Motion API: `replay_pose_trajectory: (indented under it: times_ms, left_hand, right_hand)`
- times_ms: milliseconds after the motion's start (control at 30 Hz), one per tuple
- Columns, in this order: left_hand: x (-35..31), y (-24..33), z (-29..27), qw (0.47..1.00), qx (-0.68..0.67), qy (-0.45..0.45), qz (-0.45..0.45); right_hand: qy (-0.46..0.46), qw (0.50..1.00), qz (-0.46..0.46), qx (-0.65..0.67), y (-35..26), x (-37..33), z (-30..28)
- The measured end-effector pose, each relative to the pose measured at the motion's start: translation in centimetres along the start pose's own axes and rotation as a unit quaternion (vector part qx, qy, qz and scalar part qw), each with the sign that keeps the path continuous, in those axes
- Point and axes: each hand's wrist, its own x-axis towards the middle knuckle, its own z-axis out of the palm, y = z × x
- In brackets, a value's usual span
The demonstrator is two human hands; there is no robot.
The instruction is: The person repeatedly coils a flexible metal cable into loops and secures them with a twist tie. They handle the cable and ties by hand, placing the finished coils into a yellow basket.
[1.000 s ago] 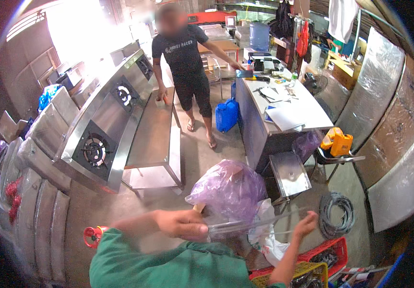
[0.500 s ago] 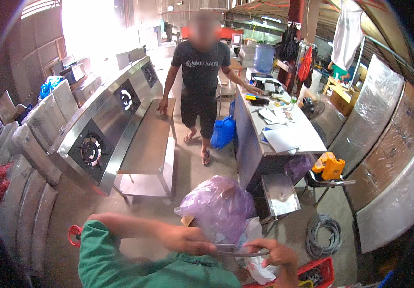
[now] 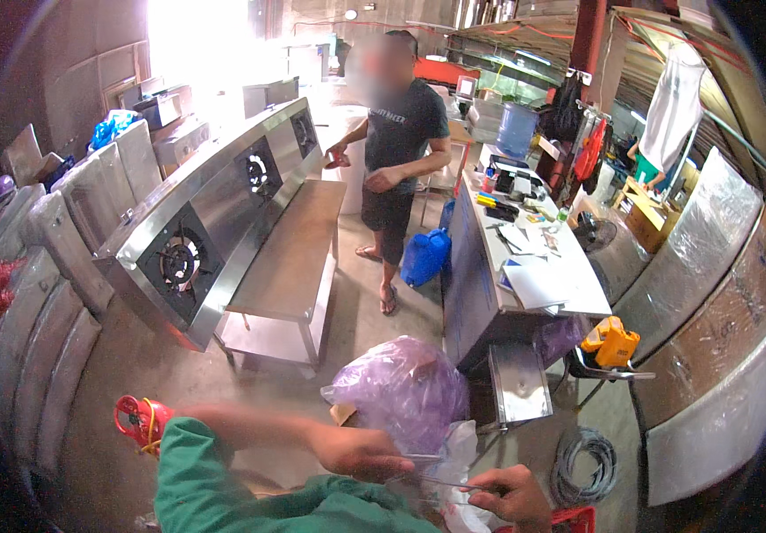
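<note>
Low in the head view, my left hand [image 3: 365, 451] is closed with the fingers pressed together. A short, light, slim piece juts from its fingertips. My right hand [image 3: 511, 496] is pinched at the lower right, on the end of a thin grey strand [image 3: 445, 482], like a cable or wire. That strand runs toward my left hand; where it meets those fingers is blurred, and I cannot tell its exact kind. Just beyond my hands stands a large translucent purple plastic bag [image 3: 405, 382], with a white plastic bag [image 3: 461, 449] beside it.
A person [image 3: 400, 133] stands ahead between a steel burner unit [image 3: 223, 218] with a low bench [image 3: 289, 240] and a cluttered desk [image 3: 569, 289]. A red gas cylinder [image 3: 154, 422] is left, a coiled grey hose [image 3: 583, 466] right. Wrapped panels [image 3: 711, 426] lean along the right.
The person ahead has turned toward the burner unit, taken a hand off the desk and now holds something small and red. My right hand has shifted slightly lower. The view has swung a little left.
</note>
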Motion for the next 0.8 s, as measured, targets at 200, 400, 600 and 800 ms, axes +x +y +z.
replay_pose_trajectory:
  times_ms: [200,400,600,800]
  left_hand:
    - [-1.0,-0.9,-0.5,0.999,-0.010,0.020,0.049]
    - [-1.2,-0.9,-0.3,0.999,-0.002,0.018,-0.046]
    - [-2.3,0.1,2.2,0.991,0.031,0.086,-0.093]
    - [-6.2,0.3,7.9,0.959,0.067,0.220,-0.166]
  right_hand:
    - [-0.009,0.984,-0.118,-0.131,-3.3,1.9,0.2]
    - [0.026,0.955,-0.203,-0.213,-4.5,2.3,0.3]
    - [-0.011,0.919,-0.239,-0.314,-4.4,1.8,-1.1]
    - [-0.057,0.905,-0.313,-0.283,-1.7,5.2,-0.1]
